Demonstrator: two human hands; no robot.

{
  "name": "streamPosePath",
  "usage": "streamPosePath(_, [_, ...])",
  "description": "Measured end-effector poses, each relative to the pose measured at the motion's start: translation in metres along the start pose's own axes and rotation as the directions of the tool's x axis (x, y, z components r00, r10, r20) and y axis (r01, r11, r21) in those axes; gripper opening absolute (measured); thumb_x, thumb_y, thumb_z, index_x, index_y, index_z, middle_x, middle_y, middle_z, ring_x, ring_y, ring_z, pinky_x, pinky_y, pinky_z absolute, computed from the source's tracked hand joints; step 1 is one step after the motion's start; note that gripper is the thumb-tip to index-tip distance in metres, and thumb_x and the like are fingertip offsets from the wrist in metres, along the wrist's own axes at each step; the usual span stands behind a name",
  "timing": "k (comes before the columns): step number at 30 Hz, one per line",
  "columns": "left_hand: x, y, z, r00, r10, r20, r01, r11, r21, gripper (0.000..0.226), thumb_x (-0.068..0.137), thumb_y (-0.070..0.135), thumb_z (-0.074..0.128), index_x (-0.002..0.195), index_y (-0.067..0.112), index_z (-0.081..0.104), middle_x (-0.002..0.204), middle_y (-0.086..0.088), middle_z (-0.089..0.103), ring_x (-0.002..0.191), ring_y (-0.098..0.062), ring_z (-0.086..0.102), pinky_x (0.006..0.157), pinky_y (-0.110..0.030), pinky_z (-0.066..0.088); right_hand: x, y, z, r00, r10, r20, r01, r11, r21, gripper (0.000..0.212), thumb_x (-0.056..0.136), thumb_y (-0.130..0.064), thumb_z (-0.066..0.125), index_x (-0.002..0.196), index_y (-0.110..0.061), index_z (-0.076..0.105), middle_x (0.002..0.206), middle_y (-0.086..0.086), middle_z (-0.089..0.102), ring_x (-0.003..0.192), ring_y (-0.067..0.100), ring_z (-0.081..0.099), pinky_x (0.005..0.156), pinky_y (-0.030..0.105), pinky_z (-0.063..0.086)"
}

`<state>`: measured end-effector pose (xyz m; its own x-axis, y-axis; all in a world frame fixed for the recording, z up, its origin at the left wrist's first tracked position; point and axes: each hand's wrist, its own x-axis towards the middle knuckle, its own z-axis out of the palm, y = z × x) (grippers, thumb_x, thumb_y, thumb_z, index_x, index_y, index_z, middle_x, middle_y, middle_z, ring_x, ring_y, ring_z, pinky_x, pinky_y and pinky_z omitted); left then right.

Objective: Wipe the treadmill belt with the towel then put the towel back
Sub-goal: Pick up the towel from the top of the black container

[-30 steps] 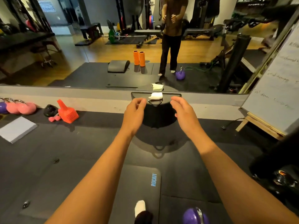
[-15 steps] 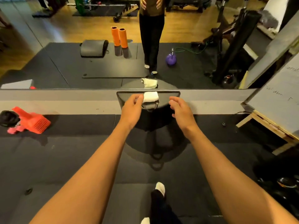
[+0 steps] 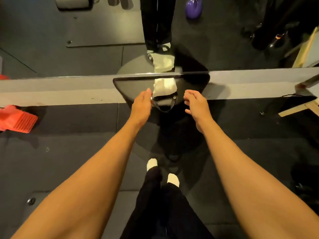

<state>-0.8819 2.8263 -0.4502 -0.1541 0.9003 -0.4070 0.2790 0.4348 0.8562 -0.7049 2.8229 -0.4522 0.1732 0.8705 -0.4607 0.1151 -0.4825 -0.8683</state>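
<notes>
A folded white towel (image 3: pixel 164 86) lies on top of a dark flat panel (image 3: pixel 131 87) that stands against the mirror wall. Below the towel a black strap loop (image 3: pixel 164 107) hangs down. My left hand (image 3: pixel 142 106) reaches toward the towel's left edge, fingertips at or very near it, holding nothing. My right hand (image 3: pixel 195 103) hovers just right of the towel with loosely curled fingers, apart from it. No treadmill belt is recognisable in view.
A wall mirror (image 3: pixel 86 40) reflects the towel, a purple kettlebell (image 3: pixel 193 7) and my legs. Orange cones (image 3: pixel 15 119) lie at the left. A wooden board stand (image 3: pixel 303 107) leans at the right. My socked feet (image 3: pixel 162 171) stand on black floor mats.
My view has tilted down and moved closer to the panel. Both hands have come nearer to the towel, the left one up to its edge.
</notes>
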Motion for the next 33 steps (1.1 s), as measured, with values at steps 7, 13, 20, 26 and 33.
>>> streamPosePath(7, [0.156, -0.037, 0.038, 0.998, -0.058, 0.030, 0.057, 0.998, 0.040, 0.023, 0.094, 0.038, 0.043, 0.090, 0.021, 0.057, 0.091, -0.001, 0.061, 0.081, -0.020, 0.054, 0.076, -0.040, 0.046, 0.132, 0.038, 0.056, 0.995, 0.093, -0.030, -0.092, 0.996, 0.011, 0.032, 0.099, -0.031, 0.050, 0.128, -0.021, 0.059, 0.123, -0.001, 0.060, 0.112, 0.013, 0.055, 0.100, 0.036, 0.048])
streamPosePath(13, [0.260, -0.079, 0.064, 0.988, -0.139, 0.063, 0.131, 0.985, 0.112, 0.028, 0.087, 0.029, 0.053, 0.111, 0.019, 0.061, 0.100, 0.000, 0.061, 0.090, -0.020, 0.056, 0.082, -0.043, 0.054, 0.240, 0.076, 0.090, 0.994, 0.089, -0.070, -0.092, 0.995, -0.036, 0.034, 0.094, -0.025, 0.052, 0.127, -0.025, 0.060, 0.115, 0.003, 0.061, 0.099, 0.019, 0.058, 0.089, 0.037, 0.050])
streamPosePath(20, [0.329, -0.124, 0.100, 0.907, -0.400, 0.129, 0.381, 0.912, 0.152, 0.039, 0.090, 0.032, 0.059, 0.117, 0.007, 0.047, 0.092, -0.008, 0.051, 0.060, -0.022, 0.055, 0.047, -0.027, 0.044, 0.323, 0.119, 0.105, 0.972, 0.233, -0.025, -0.229, 0.924, -0.305, 0.048, 0.096, -0.027, 0.052, 0.141, -0.017, 0.039, 0.129, 0.009, 0.050, 0.106, 0.027, 0.056, 0.092, 0.042, 0.051])
streamPosePath(26, [0.329, -0.133, 0.104, 0.918, -0.396, 0.027, 0.392, 0.916, 0.090, 0.033, 0.078, 0.028, 0.071, 0.102, 0.007, 0.063, 0.093, -0.008, 0.065, 0.077, -0.026, 0.062, 0.053, -0.025, 0.043, 0.317, 0.135, 0.102, 0.936, 0.352, 0.018, -0.348, 0.931, -0.106, 0.033, 0.090, -0.027, 0.064, 0.118, -0.011, 0.058, 0.105, 0.007, 0.064, 0.080, 0.017, 0.059, 0.059, 0.025, 0.046])
streamPosePath(33, [0.280, -0.017, 0.094, 0.923, -0.362, 0.134, 0.381, 0.908, -0.174, 0.008, 0.070, 0.009, 0.053, 0.077, 0.013, 0.056, 0.085, -0.011, 0.059, 0.079, -0.031, 0.061, 0.065, -0.045, 0.057, 0.259, 0.053, 0.058, 0.920, 0.373, 0.124, -0.391, 0.836, 0.386, 0.033, 0.084, 0.002, 0.060, 0.113, -0.011, 0.053, 0.108, 0.012, 0.060, 0.094, 0.028, 0.061, 0.073, 0.035, 0.055])
